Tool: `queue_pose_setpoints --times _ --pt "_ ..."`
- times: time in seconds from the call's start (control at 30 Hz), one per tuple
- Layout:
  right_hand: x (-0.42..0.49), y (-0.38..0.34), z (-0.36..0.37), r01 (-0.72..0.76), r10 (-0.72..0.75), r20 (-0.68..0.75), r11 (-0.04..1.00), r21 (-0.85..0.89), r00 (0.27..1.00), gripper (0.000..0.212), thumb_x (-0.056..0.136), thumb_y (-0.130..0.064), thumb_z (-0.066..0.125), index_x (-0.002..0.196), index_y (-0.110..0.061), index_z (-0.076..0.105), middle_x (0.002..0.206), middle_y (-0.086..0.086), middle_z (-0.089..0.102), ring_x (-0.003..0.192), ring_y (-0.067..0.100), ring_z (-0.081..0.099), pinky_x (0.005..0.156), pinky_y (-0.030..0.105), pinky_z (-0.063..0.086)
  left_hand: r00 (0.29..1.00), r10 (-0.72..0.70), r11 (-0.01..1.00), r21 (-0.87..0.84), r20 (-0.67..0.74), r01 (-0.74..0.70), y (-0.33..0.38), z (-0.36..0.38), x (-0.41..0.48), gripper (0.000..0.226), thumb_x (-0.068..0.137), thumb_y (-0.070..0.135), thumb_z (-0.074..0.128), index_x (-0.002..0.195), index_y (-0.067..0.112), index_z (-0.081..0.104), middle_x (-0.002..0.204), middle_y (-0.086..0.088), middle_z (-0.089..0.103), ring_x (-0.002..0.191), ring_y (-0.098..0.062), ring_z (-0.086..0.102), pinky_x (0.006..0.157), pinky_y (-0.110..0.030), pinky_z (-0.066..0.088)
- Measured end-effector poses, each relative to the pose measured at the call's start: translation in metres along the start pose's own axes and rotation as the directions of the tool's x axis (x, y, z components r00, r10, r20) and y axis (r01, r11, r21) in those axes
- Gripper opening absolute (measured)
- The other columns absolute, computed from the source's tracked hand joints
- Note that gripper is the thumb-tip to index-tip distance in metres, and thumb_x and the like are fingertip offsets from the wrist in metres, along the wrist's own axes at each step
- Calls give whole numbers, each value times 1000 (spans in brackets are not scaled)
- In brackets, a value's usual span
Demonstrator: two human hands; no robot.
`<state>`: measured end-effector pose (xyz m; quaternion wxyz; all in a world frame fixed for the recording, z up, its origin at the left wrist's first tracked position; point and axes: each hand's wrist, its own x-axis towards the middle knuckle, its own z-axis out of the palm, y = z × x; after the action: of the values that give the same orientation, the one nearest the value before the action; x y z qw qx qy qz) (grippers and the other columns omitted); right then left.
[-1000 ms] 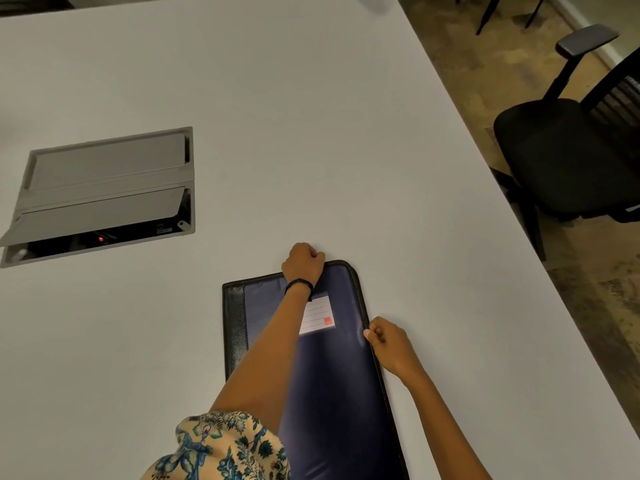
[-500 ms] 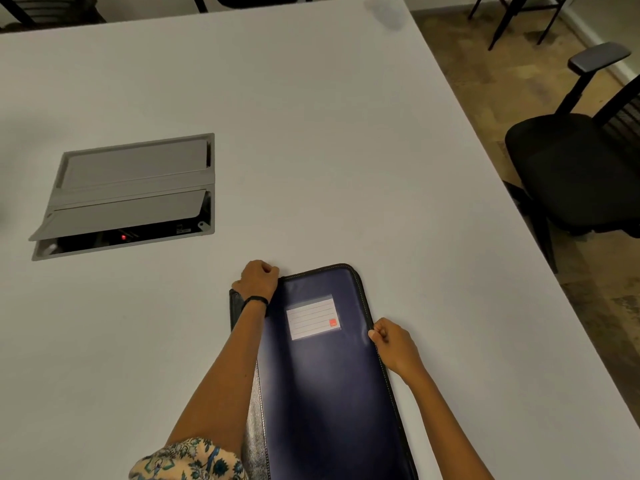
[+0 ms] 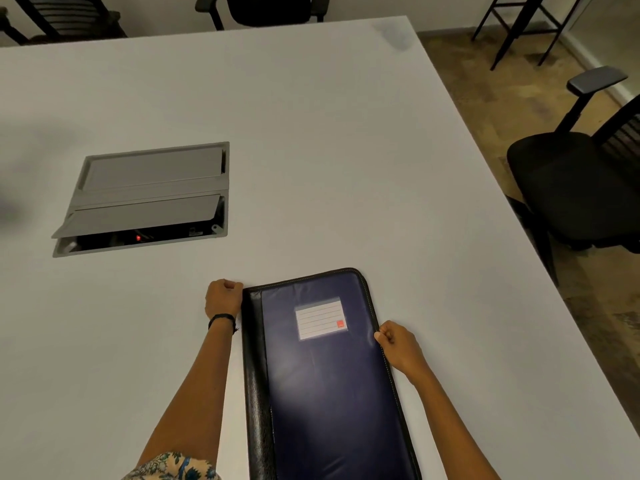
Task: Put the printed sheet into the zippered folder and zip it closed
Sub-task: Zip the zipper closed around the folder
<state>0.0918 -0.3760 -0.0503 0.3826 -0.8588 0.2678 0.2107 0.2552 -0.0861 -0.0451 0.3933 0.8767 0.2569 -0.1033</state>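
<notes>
The dark blue zippered folder point(image 3: 329, 393) lies flat and closed on the white table point(image 3: 311, 150), with a black spine strip along its left side and a white lined label point(image 3: 321, 318) on the cover. My left hand point(image 3: 223, 297) is a closed fist at the folder's far left corner, right at the end of the zipper track; the zipper pull is hidden inside the fingers. My right hand point(image 3: 398, 346) pinches the folder's right edge about a third of the way down. The printed sheet is not in sight.
A grey cable hatch point(image 3: 145, 199) is set into the table at the left, its near flap raised. A black office chair point(image 3: 575, 188) stands off the table's right edge, and more chairs point(image 3: 266, 8) stand beyond the far edge.
My left fist has travelled left along the folder's far edge, from near the right corner to the left corner. My right hand has stayed on the right edge.
</notes>
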Motion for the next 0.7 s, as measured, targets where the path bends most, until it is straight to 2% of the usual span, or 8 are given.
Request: queue_pose_setpoints --times 0.1,0.17,0.23,0.33,0.43,0.57,0.7 --pt "-1 1 1 -3 4 -18 1000 31 1000 18 95 -23 47 80 -14 48 84 8 58 75 18 53 71 25 42 1000 -22 998 -53 9 23 -3 2 -5 15 88 13 55 78 4 60 90 -19 66 86 -34 60 78 -38 48" --pt "-2 1 2 -9 12 -42 997 71 999 20 94 -22 49 78 -12 50 83 9 59 75 19 55 72 28 45 1000 -18 997 -68 18 19 -5 3 -8 18 90 17 55 88 0 62 99 -20 67 94 -37 61 80 -38 47" --pt "-3 3 4 -19 29 -82 992 121 996 21 93 -22 52 81 -6 57 87 16 65 78 24 59 75 31 48 999 4 996 -89 35 -1 -8 2 -10 16 91 20 55 87 5 59 103 -20 67 97 -36 61 82 -39 47" --pt "-7 5 10 -19 44 -148 986 167 988 23 92 -22 55 88 0 62 93 18 68 80 25 61 76 30 49 997 19 993 -118 77 -10 -18 -2 -14 9 92 17 54 90 9 55 104 -19 65 95 -36 61 87 -43 49" --pt "-14 6 13 -1 45 -195 975 221 980 19 91 -19 56 79 -5 59 91 20 69 74 21 58 73 27 48 988 15 985 -169 153 11 -30 -7 -20 8 92 10 52 96 5 57 98 -16 61 85 -27 56 90 -47 51" --pt "-28 14 17 14 46 -219 965 263 975 17 89 -17 59 76 -7 56 89 22 69 72 23 58 71 27 47 966 32 989 -149 255 7 -46 -17 -41 9 93 13 53 88 6 55 87 -11 58 71 -24 54 75 -38 52" --pt "-46 24 20 25 41 -260 970 243 965 19 88 -17 61 92 2 59 92 17 65 80 28 60 73 28 47 923 -1 997 -72 384 31 -69 -30 -64 24 95 22 53 75 8 55 73 -11 59 66 -23 56 54 -24 46"
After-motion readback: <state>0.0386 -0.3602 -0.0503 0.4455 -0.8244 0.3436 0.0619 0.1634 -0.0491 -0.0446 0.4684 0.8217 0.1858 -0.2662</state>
